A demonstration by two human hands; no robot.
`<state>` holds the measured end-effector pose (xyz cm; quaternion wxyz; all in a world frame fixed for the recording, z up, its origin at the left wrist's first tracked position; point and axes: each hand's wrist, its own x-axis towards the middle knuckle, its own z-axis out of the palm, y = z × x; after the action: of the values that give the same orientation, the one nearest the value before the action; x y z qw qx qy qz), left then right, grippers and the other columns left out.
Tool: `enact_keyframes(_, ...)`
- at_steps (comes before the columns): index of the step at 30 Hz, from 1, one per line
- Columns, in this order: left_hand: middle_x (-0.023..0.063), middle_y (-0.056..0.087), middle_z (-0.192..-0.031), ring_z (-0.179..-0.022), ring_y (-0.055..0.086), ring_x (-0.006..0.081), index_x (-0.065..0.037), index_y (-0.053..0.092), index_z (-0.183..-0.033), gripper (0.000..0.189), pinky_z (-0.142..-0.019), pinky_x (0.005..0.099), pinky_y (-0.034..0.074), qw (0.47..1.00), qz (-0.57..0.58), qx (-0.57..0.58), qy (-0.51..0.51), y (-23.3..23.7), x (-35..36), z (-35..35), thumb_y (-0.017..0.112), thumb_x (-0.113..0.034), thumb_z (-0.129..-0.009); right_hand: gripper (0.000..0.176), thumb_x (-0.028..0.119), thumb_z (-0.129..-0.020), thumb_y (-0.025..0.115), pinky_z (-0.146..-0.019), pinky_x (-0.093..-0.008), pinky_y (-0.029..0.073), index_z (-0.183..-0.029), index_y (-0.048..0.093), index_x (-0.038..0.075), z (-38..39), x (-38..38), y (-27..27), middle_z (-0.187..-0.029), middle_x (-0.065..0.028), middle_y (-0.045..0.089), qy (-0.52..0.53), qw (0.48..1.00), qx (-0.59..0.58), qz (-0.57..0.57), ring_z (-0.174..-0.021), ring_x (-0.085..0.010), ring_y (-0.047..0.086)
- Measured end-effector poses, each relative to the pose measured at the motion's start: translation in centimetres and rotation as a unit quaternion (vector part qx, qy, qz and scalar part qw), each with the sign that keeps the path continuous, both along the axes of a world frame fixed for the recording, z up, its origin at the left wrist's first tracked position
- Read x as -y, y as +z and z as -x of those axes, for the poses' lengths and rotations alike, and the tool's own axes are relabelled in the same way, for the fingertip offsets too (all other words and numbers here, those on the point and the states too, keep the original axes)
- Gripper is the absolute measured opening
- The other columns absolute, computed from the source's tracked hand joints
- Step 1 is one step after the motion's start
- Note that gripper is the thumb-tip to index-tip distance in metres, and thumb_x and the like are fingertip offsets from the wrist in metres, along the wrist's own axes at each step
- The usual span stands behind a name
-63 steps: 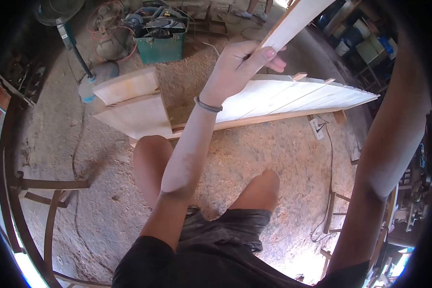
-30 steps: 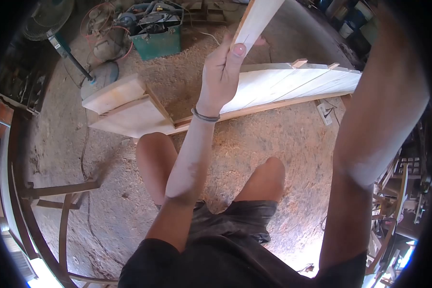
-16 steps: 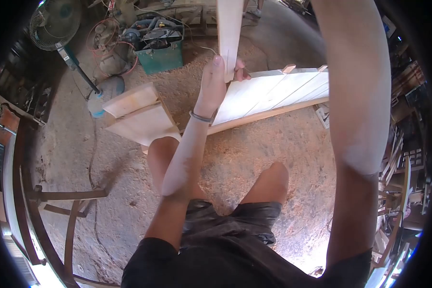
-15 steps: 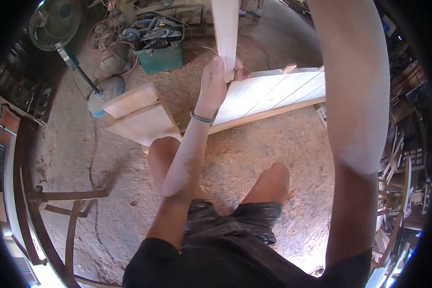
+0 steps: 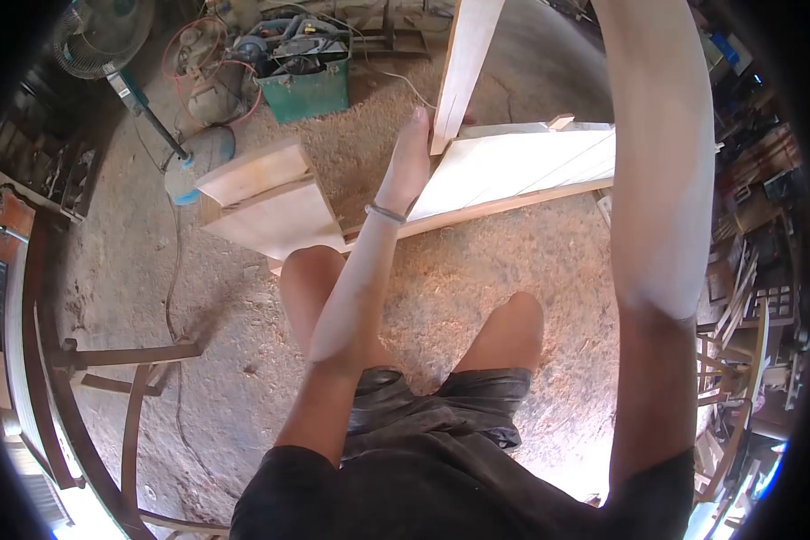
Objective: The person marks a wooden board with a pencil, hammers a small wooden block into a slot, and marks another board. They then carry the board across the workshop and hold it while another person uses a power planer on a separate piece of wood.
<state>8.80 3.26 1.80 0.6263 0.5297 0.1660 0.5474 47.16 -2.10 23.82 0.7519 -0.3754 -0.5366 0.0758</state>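
One pale, narrow board [image 5: 466, 58]: left fingers [image 5: 418, 130] part-closed around it; right fingers unseen.

Smooth, matt pale wooden board [image 5: 464, 67]; rough, dusty floor [image 5: 450, 270]; plastic-looking green crate [image 5: 306, 93].

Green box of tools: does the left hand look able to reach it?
Probably yes, with a lean: floor shows between left hand and green box, though that hand is at the board.

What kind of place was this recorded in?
Probably a woodworking shop: a green bin packed with tools, shavings strewn over the rough floor, and a pale slatted wooden panel in front of the person.
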Motion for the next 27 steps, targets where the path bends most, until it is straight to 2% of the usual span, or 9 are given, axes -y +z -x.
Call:
enact_keyframes(2, 0.015, 0.069, -0.102, -0.096, 0.065, 0.0229, 0.004, 0.061, -0.123, 0.074, -0.093, 0.0321, 0.05, 0.998, 0.056, 0.032, -0.001, 0.8, 0.5, -0.2, 0.012, -0.049, -0.107, 0.021, 0.02, -0.1, 0.049, -0.06, -0.0309, 0.054, -0.101, 0.059, 0.002, -0.1, 0.0, -0.1, -0.075, -0.0107, 0.065, 0.002, 1.0, 0.002, -0.002, -0.068, -0.0208, 0.066)
enact_keyframes(6, 0.0151, 0.07, -0.109, -0.101, 0.065, 0.0243, 0.001, 0.066, -0.122, 0.08, -0.096, 0.0303, 0.047, 0.99, -0.071, -0.112, 0.046, -1.4, -0.5, -0.3, 0.008, -0.051, -0.106, 0.021, 0.021, -0.1, 0.049, -0.06, -0.0306, 0.054, -0.101, 0.059, 0.002, 0.4, 0.2, 0.6, -0.075, -0.0104, 0.065, 0.009, 1.0, 0.014, -0.017, -0.068, -0.0206, 0.066)
enact_keyframes(10, 0.0169, 0.069, -0.109, -0.101, 0.064, 0.0249, 0.002, 0.065, -0.123, 0.08, -0.095, 0.031, 0.046, 0.994, -0.053, -0.074, 0.064, -1.2, 0.5, -0.8, 0.009, -0.052, -0.106, 0.021, 0.021, -0.1, 0.049, -0.059, -0.0303, 0.054, -0.101, 0.059, 0.003, -0.1, -0.9, 3.0, -0.075, -0.0102, 0.065, 0.013, 0.999, 0.02, -0.035, -0.068, -0.0204, 0.066)
enact_keyframes(15, 0.0174, 0.069, -0.108, -0.097, 0.062, 0.025, 0.003, 0.062, -0.128, 0.078, -0.092, 0.0302, 0.046, 0.985, -0.125, -0.071, 0.1, -1.2, -0.6, -0.8, 0.01, -0.051, -0.107, 0.022, 0.022, -0.1, 0.049, -0.059, -0.0299, 0.054, -0.101, 0.059, 0.003, -0.5, -3.9, 4.0, -0.075, -0.0099, 0.065, 0.014, 0.999, 0.008, -0.039, -0.068, -0.0201, 0.066)
enact_keyframes(19, 0.0217, 0.06, -0.083, -0.077, 0.054, 0.0256, 0.007, 0.063, -0.101, 0.07, -0.075, 0.0374, 0.043, 0.983, -0.104, -0.071, 0.136, -3.4, -1.2, -1.5, 0.019, -0.047, -0.108, 0.022, 0.022, -0.101, 0.049, -0.058, -0.0295, 0.053, -0.1, 0.06, 0.003, -0.8, -4.5, 2.9, -0.075, -0.0097, 0.064, 0.009, 0.999, 0.012, -0.032, -0.068, -0.0199, 0.066)
enact_keyframes(23, 0.0222, 0.039, -0.069, -0.064, 0.042, 0.0264, 0.005, 0.047, -0.077, 0.061, -0.063, 0.0434, 0.035, 0.976, -0.089, -0.083, 0.182, -4.7, -2.0, -2.2, 0.028, -0.043, -0.108, 0.022, 0.023, -0.101, 0.049, -0.058, -0.0292, 0.053, -0.1, 0.06, 0.003, -0.4, -3.6, 2.9, -0.075, -0.0094, 0.064, 0.015, 0.999, 0.026, -0.041, -0.068, -0.0197, 0.066)
enact_keyframes(25, 0.0201, 0.045, -0.087, -0.079, 0.046, 0.0253, 0.005, 0.047, -0.093, 0.055, -0.075, 0.0393, 0.037, 0.977, -0.082, -0.118, 0.161, -4.4, -2.2, -1.9, 0.023, -0.043, -0.108, 0.022, 0.023, -0.101, 0.049, -0.058, -0.0291, 0.053, -0.1, 0.06, 0.003, 0.1, -3.1, 4.5, -0.075, -0.0093, 0.064, 0.026, 0.998, 0.036, -0.053, -0.068, -0.0196, 0.066)
enact_keyframes(26, 0.018, 0.054, -0.105, -0.096, 0.053, 0.024, 0.005, 0.051, -0.112, 0.06, -0.088, 0.0344, 0.041, 0.976, -0.072, -0.157, 0.133, -4.3, -2.0, -1.3, 0.017, -0.044, -0.108, 0.022, 0.023, -0.101, 0.049, -0.058, -0.029, 0.053, -0.1, 0.06, 0.003, 0.2, -3.3, 5.4, -0.075, -0.0093, 0.064, 0.031, 0.997, 0.042, -0.057, -0.068, -0.0195, 0.066)
enact_keyframes(27, 0.0176, 0.058, -0.107, -0.097, 0.056, 0.0236, 0.005, 0.054, -0.116, 0.063, -0.089, 0.0336, 0.042, 0.979, -0.066, -0.154, 0.118, -4.1, -1.8, -1.5, 0.016, -0.044, -0.108, 0.023, 0.023, -0.101, 0.049, -0.058, -0.0289, 0.053, -0.1, 0.06, 0.004, 0.7, -3.4, 6.5, -0.075, -0.0092, 0.064, 0.037, 0.996, 0.049, -0.066, -0.068, -0.0195, 0.066)
